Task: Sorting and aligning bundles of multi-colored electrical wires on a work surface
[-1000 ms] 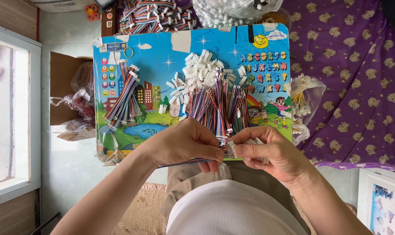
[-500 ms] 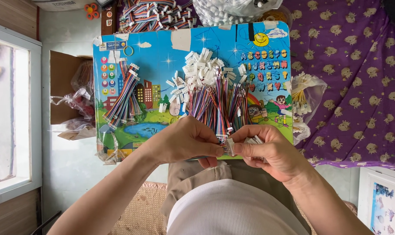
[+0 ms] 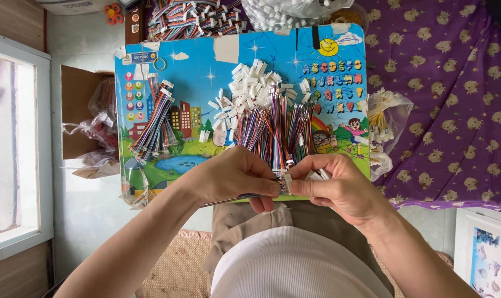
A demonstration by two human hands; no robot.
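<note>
My left hand (image 3: 236,179) pinches a thin strip of coloured wires (image 3: 228,200) that sticks out to the left under the fingers. My right hand (image 3: 336,185) holds a small white connector (image 3: 288,184) at the end of those wires, with more white connectors tucked in its palm. Both hands meet at the near edge of a colourful cartoon board (image 3: 206,66). Just beyond them lies a heap of multicoloured wire leads with white connectors (image 3: 270,110). A tidy bundle of finished leads (image 3: 155,124) lies on the board's left side.
More wire bundles (image 3: 192,16) and a bag of white parts (image 3: 289,11) sit beyond the board. A plastic bag (image 3: 385,118) of yellowish pieces lies at the board's right on a purple patterned cloth (image 3: 454,99). A cardboard box (image 3: 79,110) with bags stands left, by a window.
The hands stay at the board's near edge; the fingers have shifted slightly, bringing the connector and wire end together between them.
</note>
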